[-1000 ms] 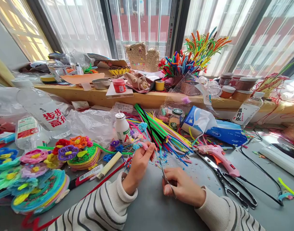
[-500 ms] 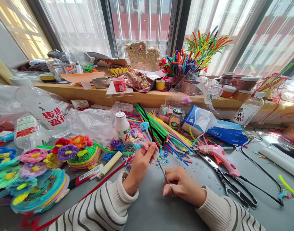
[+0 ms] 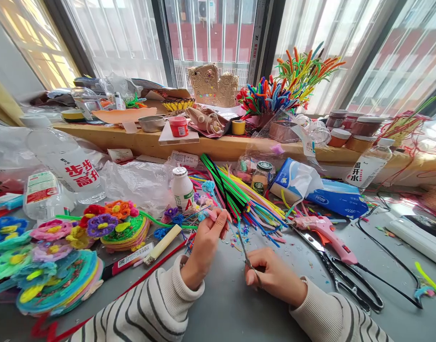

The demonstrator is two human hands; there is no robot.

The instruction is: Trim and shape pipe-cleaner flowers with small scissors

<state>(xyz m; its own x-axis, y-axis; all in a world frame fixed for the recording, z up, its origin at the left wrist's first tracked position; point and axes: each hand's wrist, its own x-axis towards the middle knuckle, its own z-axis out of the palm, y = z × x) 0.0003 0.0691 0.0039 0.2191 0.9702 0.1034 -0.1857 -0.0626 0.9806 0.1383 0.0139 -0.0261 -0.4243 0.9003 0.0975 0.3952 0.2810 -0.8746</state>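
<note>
Gray tabletop, clock face centred between striped sleeves. At 9 o'clock, rainbow discs topped with fuzzy flowers; at 12, a bundle of multicoloured fuzzy stems; at 3, large scissors near a pink glue gun. Closer in at 3, right hand, fingers closed round the handles of small scissors, blades angled between 11 and 12. At 11, left hand, thumb and forefinger pressed together, pinching a small pink piece, partly hidden by the grip and near the blade tips. Scattered at 12, tiny coloured clippings.
</note>
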